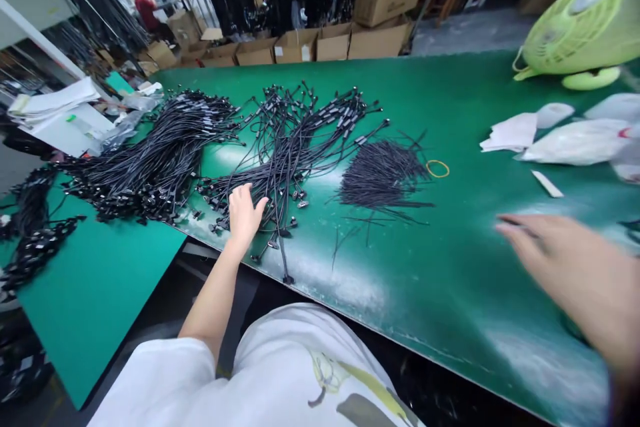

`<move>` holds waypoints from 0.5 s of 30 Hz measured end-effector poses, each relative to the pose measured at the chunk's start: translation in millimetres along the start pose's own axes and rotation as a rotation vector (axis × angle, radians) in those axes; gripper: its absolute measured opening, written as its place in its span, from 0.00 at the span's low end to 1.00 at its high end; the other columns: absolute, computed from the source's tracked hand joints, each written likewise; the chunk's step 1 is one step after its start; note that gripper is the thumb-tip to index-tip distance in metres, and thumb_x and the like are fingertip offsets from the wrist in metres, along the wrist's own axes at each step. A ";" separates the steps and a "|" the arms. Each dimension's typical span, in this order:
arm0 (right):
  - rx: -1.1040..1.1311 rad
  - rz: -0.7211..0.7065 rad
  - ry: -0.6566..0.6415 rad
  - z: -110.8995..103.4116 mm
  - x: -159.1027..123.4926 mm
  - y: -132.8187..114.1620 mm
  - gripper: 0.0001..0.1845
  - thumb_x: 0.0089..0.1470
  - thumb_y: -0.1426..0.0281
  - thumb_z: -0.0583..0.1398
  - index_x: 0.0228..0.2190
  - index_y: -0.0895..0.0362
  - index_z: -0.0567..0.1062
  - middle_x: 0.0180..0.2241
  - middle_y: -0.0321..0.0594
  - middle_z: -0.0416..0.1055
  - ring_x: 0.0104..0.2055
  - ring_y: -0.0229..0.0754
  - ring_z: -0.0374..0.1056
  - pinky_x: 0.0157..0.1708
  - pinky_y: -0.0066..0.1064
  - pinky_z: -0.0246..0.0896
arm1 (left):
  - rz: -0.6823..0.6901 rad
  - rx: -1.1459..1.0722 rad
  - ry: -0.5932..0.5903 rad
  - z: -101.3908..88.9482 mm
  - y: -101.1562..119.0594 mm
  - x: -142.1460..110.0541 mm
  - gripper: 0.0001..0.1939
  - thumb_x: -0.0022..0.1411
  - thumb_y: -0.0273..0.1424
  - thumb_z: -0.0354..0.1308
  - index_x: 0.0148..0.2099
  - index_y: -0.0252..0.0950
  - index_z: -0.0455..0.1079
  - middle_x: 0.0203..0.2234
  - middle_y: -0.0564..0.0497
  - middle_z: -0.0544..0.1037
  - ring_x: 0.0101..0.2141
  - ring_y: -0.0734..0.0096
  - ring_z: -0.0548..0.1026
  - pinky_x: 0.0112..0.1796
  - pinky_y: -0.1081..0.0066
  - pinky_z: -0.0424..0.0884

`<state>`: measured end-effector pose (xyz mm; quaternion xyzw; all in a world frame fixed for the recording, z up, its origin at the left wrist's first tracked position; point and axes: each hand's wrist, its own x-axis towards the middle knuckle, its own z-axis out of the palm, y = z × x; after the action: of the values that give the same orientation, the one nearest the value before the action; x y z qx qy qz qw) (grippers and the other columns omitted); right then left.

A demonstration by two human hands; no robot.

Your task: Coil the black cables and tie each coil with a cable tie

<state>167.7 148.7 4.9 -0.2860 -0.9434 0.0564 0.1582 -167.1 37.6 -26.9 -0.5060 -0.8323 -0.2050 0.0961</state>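
My left hand (244, 215) is at the near edge of a loose pile of black cables (287, 160) with small plugs at their ends. Its thumb stands apart from the fingers, whose tips are over the cables; I see nothing gripped in it. To the right of that pile lies a heap of short, thin black ties or strips (383, 173), with a few strewn toward me. My right hand (570, 270) is above the bare right part of the table, blurred by motion. A dark patch shows between its thumb and fingers, but whether it holds anything is unclear.
A thick bundle of black cables (165, 147) lies at left. A yellow rubber band (438, 169), a white strip (547, 184), white plastic bags (575, 141) and a green fan (585, 20) are at right. Cardboard boxes (297, 47) line the far edge. A person in red (146, 12) is far back.
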 end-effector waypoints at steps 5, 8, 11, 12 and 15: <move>0.004 -0.036 -0.037 2.1 33.8 -6.7 0.18 0.60 0.63 0.54 0.50 0.53 0.72 0.42 0.46 0.73 0.42 0.46 0.70 0.41 0.35 0.64 | -0.158 -0.093 0.050 4.4 -44.7 -18.5 0.30 0.58 0.25 0.57 0.62 0.29 0.56 0.54 0.32 0.62 0.54 0.47 0.65 0.52 0.47 0.65; 0.025 -0.066 -0.063 7.1 60.9 -37.6 0.18 0.61 0.67 0.52 0.51 0.55 0.71 0.44 0.46 0.73 0.41 0.46 0.70 0.41 0.36 0.65 | -0.168 -0.390 0.231 -7.8 -46.1 -32.7 0.27 0.61 0.20 0.48 0.63 0.32 0.56 0.59 0.32 0.55 0.56 0.55 0.65 0.53 0.56 0.68; 0.092 -0.223 0.012 17.7 109.4 -95.4 0.24 0.60 0.70 0.54 0.58 0.59 0.64 0.56 0.51 0.64 0.51 0.48 0.66 0.45 0.37 0.64 | 0.022 -0.700 0.237 -37.6 -24.0 -44.5 0.27 0.65 0.23 0.43 0.66 0.39 0.51 0.61 0.38 0.57 0.59 0.60 0.64 0.54 0.60 0.70; 0.124 -0.318 0.038 21.3 129.6 -115.1 0.26 0.60 0.71 0.54 0.59 0.59 0.62 0.60 0.52 0.60 0.55 0.48 0.63 0.48 0.37 0.62 | 0.127 -0.772 0.172 -49.6 -16.0 -48.0 0.27 0.66 0.24 0.44 0.66 0.40 0.50 0.60 0.39 0.61 0.59 0.60 0.64 0.53 0.61 0.71; 0.150 -0.446 -0.023 20.8 188.9 -153.0 0.16 0.62 0.72 0.51 0.49 0.57 0.71 0.53 0.47 0.68 0.52 0.45 0.63 0.47 0.35 0.61 | 0.332 -0.824 0.056 -80.3 -7.4 -53.1 0.26 0.66 0.24 0.45 0.65 0.41 0.54 0.57 0.41 0.66 0.57 0.60 0.67 0.52 0.60 0.72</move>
<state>-67.6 126.7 65.7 -0.0574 -0.9781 0.0931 0.1769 -152.6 -43.2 23.7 -0.6233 -0.5855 -0.5150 -0.0596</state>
